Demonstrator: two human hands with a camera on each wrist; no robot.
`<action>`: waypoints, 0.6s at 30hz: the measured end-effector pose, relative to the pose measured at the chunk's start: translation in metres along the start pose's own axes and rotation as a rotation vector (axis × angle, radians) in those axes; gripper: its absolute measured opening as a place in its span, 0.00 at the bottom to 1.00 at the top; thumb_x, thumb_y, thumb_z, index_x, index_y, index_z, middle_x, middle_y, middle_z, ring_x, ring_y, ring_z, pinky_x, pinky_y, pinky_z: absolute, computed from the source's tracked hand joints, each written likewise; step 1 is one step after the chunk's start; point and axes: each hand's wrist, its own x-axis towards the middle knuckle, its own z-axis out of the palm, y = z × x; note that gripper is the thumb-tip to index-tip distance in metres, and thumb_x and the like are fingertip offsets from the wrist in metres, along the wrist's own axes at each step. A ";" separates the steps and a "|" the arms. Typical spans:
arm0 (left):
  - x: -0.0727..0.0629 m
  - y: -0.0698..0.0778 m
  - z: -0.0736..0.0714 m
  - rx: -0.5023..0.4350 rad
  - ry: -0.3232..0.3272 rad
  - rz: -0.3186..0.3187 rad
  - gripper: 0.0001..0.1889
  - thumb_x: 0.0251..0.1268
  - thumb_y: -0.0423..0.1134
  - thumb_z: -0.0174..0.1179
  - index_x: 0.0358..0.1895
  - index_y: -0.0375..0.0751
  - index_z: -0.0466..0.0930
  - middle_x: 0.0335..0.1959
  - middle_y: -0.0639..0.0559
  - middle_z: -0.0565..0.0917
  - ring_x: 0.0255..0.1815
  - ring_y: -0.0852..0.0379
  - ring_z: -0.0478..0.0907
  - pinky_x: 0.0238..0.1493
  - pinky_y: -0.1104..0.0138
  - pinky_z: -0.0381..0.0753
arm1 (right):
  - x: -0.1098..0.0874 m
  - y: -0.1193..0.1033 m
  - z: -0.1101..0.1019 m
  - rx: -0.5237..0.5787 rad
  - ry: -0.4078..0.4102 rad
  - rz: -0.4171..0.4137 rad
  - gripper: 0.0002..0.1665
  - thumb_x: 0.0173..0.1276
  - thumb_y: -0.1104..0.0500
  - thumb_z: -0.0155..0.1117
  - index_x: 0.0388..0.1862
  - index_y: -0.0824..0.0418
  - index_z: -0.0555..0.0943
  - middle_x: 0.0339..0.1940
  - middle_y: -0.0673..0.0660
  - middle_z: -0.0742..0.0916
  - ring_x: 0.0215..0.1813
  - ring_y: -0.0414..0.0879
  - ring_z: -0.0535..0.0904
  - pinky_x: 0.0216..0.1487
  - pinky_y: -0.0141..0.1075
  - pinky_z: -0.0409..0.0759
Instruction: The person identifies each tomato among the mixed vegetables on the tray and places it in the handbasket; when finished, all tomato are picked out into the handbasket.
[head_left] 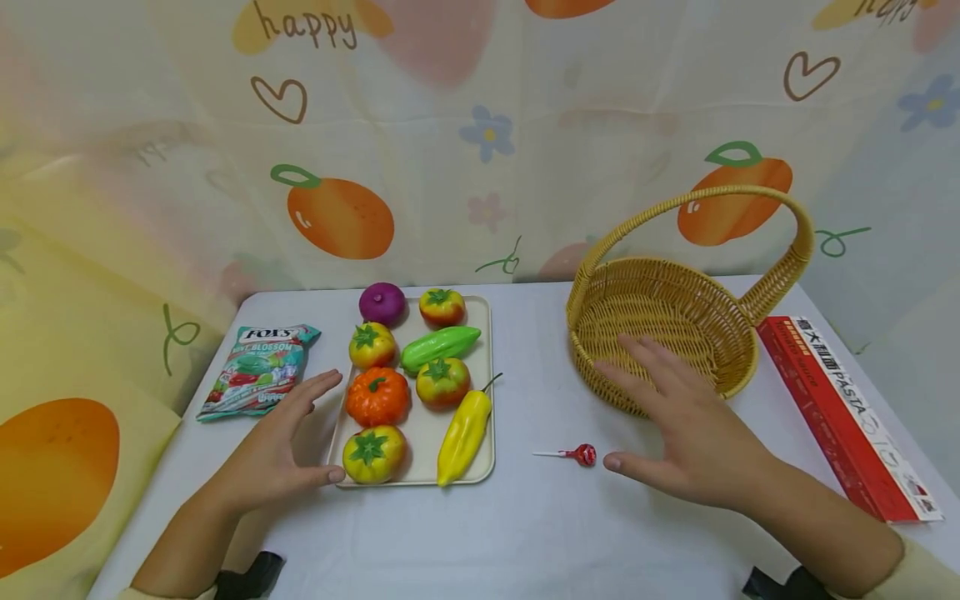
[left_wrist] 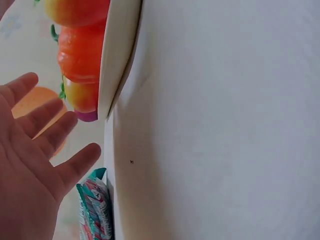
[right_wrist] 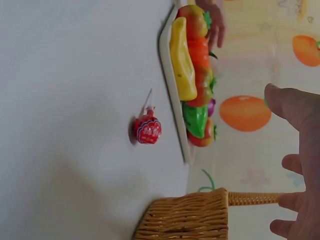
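Note:
My left hand (head_left: pixel 277 458) hovers at the left edge of a cream tray (head_left: pixel 429 477), fingers spread and holding nothing. On the tray lie several toy vegetables: a yellow pepper (head_left: pixel 463 435), a green pepper (head_left: pixel 441 348), an orange pumpkin (head_left: pixel 377 397), a purple onion (head_left: pixel 382 303) and several red-yellow tomatoes (head_left: pixel 374 454). My right hand (head_left: pixel 693 433) is spread in the air, with nothing in it, in front of a wicker basket (head_left: pixel 660 275). Left of its thumb a red-wrapped lollipop (head_left: pixel 585 454) rests on the table, its white stick pointing left.
A teal candy bag (head_left: pixel 258 371) lies left of the tray. At the right edge of the white table (head_left: pixel 510 542) is a long red and white pasta box (head_left: pixel 847 417). The basket's tall arched handle (head_left: pixel 697 193) rises before a printed cloth backdrop (head_left: pixel 420 125).

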 end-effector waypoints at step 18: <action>0.004 -0.013 -0.012 0.016 -0.120 -0.010 0.50 0.49 0.56 0.85 0.76 0.44 0.73 0.78 0.41 0.69 0.78 0.31 0.64 0.69 0.27 0.63 | 0.008 -0.020 0.010 0.123 -0.094 -0.068 0.55 0.62 0.35 0.80 0.85 0.41 0.66 0.88 0.52 0.61 0.86 0.57 0.56 0.75 0.65 0.66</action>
